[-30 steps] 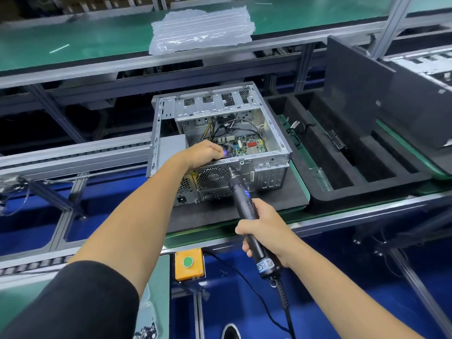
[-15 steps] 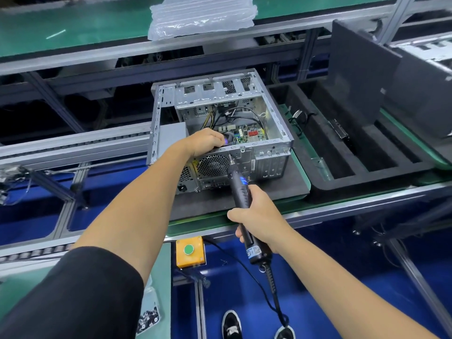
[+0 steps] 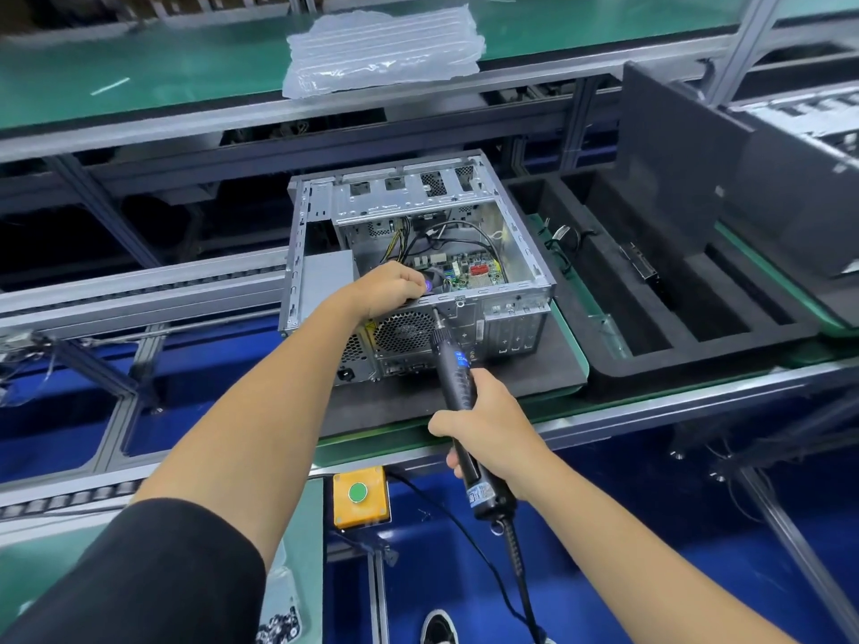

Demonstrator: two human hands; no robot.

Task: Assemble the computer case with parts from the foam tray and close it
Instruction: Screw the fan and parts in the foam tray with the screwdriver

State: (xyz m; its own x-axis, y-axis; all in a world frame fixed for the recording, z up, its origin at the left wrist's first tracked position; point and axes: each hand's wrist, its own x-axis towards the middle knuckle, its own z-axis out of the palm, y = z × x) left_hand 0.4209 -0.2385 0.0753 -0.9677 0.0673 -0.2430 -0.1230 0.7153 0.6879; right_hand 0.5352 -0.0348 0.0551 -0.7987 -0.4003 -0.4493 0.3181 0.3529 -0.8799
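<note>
holding the electric screwdriver [image 3: 458, 392] in my right hand [image 3: 490, 432], i am wrapping my fingers round its black barrel in a closed grip, with its cable trailing down from the butt end toward the floor. its bit is slanting up and away from me, and the tip is touching the upper edge of the rear panel of the computer case [image 3: 418, 253], just above the round fan grille. my left hand [image 3: 388, 290] is reaching over that same rear edge into the open top of the case, its fingers curled in a closed grip on something inside; what it is gripping i cannot tell, beyond a small purple glint at the fingertips. the case is sitting open side up on a dark foam pad [image 3: 465, 392] on the green surface [image 3: 564, 318], with the circuit board and wires showing inside. just beside it on my right the foam tray [image 3: 697, 337] is lying with long slots, a small cabled part at its far left corner and a flat part further right. a yellow box with a green button [image 3: 360, 497] is hanging below the front rail. a clear air-cushion bag [image 3: 383, 51] is lying on the far belt.
</note>
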